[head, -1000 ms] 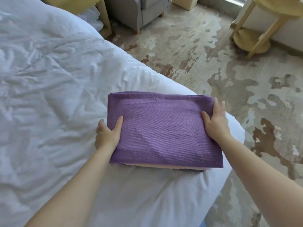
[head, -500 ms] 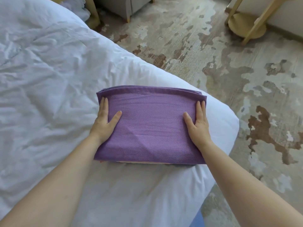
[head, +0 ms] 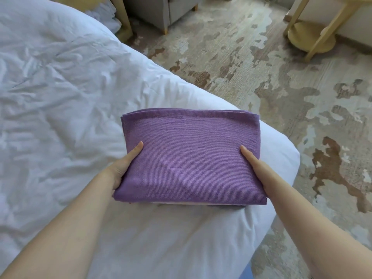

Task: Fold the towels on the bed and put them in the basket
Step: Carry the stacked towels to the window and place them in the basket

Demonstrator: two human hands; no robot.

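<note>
Purple towel (head: 189,158), folded, lies on a paler folded layer (head: 181,203) at the corner of the bed (head: 60,97). The hands are apart: left hand (head: 120,170) and right hand (head: 259,168) each clamp one side, thumb on top. To lift well, keep the stack level so the folds hold.

Both hands (head: 120,168) (head: 258,169) now at towel (head: 189,158) sides

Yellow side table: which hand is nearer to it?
Right. The right hand grips the purple towel at its right edge, toward the yellow side table; the left hand grips the left edge, farther away.
</note>
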